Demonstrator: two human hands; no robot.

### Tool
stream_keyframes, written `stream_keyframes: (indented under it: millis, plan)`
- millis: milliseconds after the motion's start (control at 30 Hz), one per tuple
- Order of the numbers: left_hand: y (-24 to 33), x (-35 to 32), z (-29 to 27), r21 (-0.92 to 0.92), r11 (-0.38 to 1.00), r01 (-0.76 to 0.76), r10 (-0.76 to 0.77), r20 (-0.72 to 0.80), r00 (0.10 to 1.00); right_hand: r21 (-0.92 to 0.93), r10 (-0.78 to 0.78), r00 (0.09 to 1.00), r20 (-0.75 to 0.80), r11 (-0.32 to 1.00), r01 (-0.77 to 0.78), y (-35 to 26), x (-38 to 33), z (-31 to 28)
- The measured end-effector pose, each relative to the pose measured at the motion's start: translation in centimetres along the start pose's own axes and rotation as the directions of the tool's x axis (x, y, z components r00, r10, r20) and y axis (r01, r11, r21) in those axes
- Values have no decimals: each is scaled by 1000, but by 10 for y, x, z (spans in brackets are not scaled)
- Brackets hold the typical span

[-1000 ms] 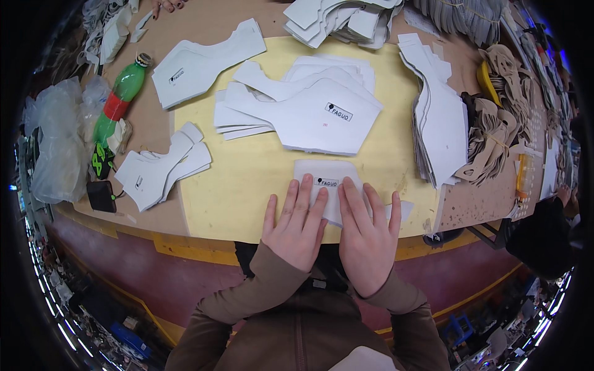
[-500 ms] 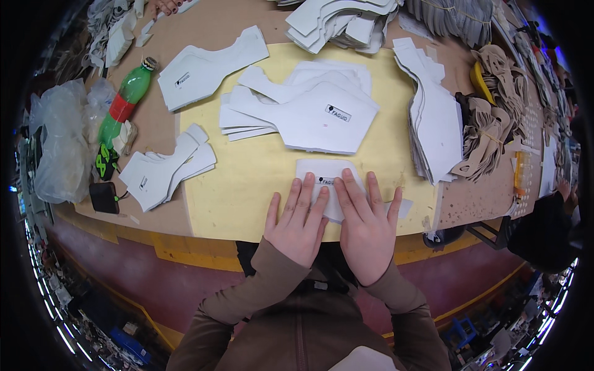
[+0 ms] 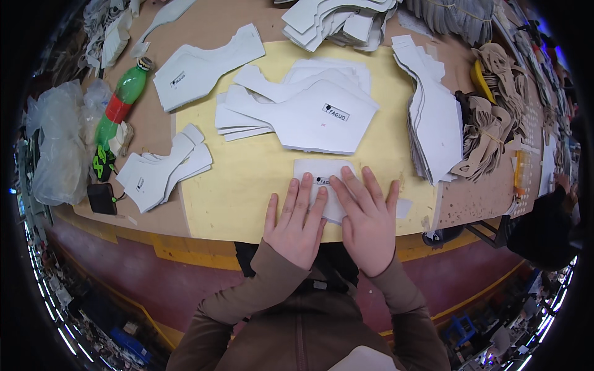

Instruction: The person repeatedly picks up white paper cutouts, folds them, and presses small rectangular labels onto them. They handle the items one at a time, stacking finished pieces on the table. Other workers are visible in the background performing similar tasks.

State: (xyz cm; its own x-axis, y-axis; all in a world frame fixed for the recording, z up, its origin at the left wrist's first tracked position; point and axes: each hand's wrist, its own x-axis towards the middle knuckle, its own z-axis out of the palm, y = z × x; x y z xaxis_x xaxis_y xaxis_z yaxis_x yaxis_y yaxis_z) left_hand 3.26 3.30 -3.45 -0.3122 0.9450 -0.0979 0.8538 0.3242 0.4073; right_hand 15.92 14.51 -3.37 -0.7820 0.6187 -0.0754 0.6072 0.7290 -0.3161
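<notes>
A white cut piece (image 3: pixel 314 166) with a small dark-printed label (image 3: pixel 320 181) lies on the yellow sheet (image 3: pixel 247 191) near the table's front edge. My left hand (image 3: pixel 292 222) rests flat on its left part, fingers stretched out beside the label. On the right side, my right hand (image 3: pixel 369 226) also lies flat with fingers spread, its fingertips at the label's right end. Both palms hide much of the piece. Just beyond them sits a stack of white shaped pieces (image 3: pixel 309 123), the top one bearing a similar label.
More labelled white pieces lie at left (image 3: pixel 204 71), with a smaller stack (image 3: pixel 161 170) below. A green bottle (image 3: pixel 129 86), black box-shaped device (image 3: pixel 102 199) and clear plastic bag (image 3: pixel 55 142) line the left. Rightward are a white stack (image 3: pixel 436 117) and beige bundles (image 3: pixel 489 127).
My right hand's fingers have shifted slightly up and left over the label. Another person's hand at the far top left has gone out of view. My left hand stays nearly still.
</notes>
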Motion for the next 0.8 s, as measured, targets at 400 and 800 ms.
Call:
stream_keyframes:
  millis: [400,800]
  plan:
    - [0,2,-2,-5,1000,-12,12,-20,1000,211,81,957,-279,977,-21,17,7,11]
    - [-5,11,-10,57,997,-54,55,-27,998,294,156,946,-284,953,-69,14,31,8]
